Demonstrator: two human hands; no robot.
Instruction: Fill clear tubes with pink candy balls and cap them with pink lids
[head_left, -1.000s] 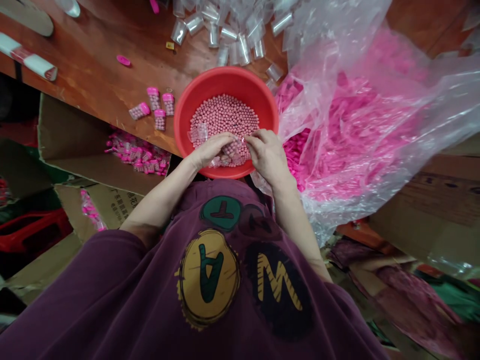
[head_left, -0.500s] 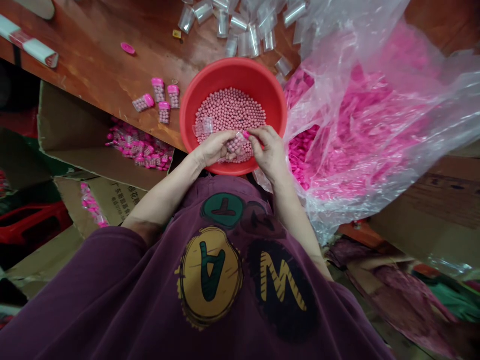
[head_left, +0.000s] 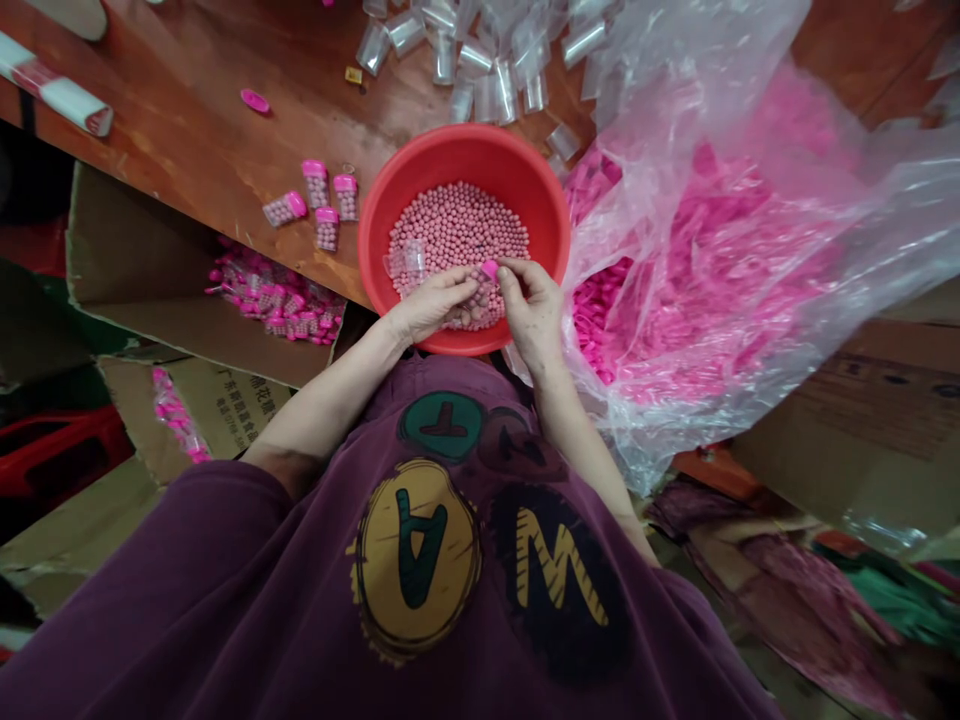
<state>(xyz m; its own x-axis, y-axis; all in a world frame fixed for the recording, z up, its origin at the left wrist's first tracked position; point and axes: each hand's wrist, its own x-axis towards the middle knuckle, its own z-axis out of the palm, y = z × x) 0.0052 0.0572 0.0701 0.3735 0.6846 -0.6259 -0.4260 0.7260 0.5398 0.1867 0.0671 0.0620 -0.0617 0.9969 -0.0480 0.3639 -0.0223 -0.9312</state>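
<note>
Over the near part of a red bowl of pink beads, my left hand is closed round a small clear jar with beads inside. My right hand pinches a pink cap at the jar's upper right end. How far the cap sits on the jar is hard to tell. An empty clear jar lies on the beads, left of my hands. Left of the bowl, several filled jars with pink caps are on the wooden table.
Empty clear jars lie behind the bowl. A plastic bag of pink caps spreads at its right. A cardboard box at the left holds capped jars. A loose pink cap lies at the table's back left.
The pink cap in my right hand now sits at the jar's end, with the fingers pressed nearer together. The whole view has shifted slightly.
</note>
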